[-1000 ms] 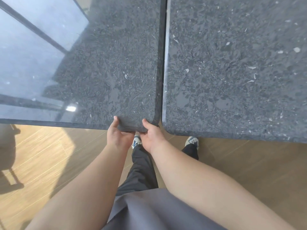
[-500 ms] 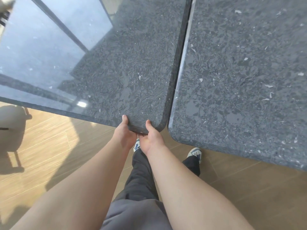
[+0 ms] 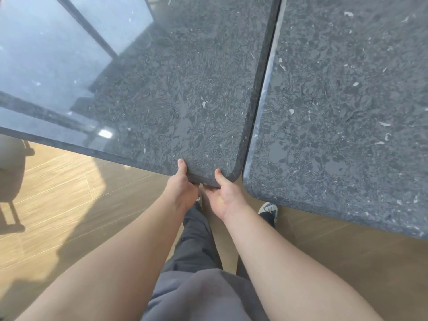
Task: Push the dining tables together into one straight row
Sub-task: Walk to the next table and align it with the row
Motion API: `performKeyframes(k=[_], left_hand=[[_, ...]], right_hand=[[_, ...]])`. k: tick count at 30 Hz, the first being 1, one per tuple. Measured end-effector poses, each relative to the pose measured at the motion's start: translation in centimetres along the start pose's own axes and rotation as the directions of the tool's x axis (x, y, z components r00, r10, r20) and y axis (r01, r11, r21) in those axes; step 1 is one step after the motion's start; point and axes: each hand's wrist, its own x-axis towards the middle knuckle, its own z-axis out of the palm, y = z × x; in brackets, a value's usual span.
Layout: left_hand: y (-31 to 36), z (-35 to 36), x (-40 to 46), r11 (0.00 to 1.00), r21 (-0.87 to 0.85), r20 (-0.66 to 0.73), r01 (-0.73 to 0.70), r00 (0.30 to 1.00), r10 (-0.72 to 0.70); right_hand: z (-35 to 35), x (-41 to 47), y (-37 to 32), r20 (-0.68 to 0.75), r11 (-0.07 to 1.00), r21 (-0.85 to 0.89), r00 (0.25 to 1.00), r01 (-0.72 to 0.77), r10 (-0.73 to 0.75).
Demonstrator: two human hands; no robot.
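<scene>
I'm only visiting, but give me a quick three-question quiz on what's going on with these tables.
1. True or false: both hands grip the left table.
2. Multiple choice: where on it do the left hand and right hand hold? A) its far edge B) its near edge by the corner beside the right table C) its middle
3. Fill in: the near edge of the right table lies ___ to the person than that of the left table.

Key: 1 true; 2 B; 3 closer
</scene>
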Motion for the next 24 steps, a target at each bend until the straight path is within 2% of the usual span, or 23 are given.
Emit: performKeyframes(k=[2, 6, 8, 14, 20, 24], left_hand=[[0.3, -0.3, -0.5, 1.000, 0.002, 0.036, 0.027, 0.999, -0.027], [1.0, -1.4, -0.6, 0.986, -0.126, 0.161, 0.110, 0.983, -0.089], [1.9, -2.1, -0.9, 0.979, -0.106, 0.192, 0.176, 0.969, -0.153], [5.9, -3.5, -3.0, 0.927, 0.166, 0.165, 0.335, 0.918, -0.361], [9.6, -5.3, -5.5, 0.889, 0.335, 0.229, 0.312, 0.888, -0.398], [11.4, -7.9, -6.4, 0.866, 0.447, 0.302, 0.223, 0.874, -0.381]], right_hand=[[0.5, -0.6, 0.3, -0.017, 0.999, 0.002, 0.998, 0.054, -0.054], [1.4, -1.1, 1.2, -0.093, 0.987, 0.024, 0.983, 0.161, -0.158], [1.9, -1.1, 1.8, -0.137, 0.978, 0.031, 0.970, 0.205, -0.199], [2.5, -2.6, 3.6, -0.235, 0.949, 0.100, 0.933, 0.300, -0.271], [1.7, -7.0, 5.9, -0.217, 0.930, 0.019, 0.910, 0.366, -0.354], [1.1, -10.2, 8.1, -0.285, 0.882, 0.056, 0.854, 0.468, -0.435]])
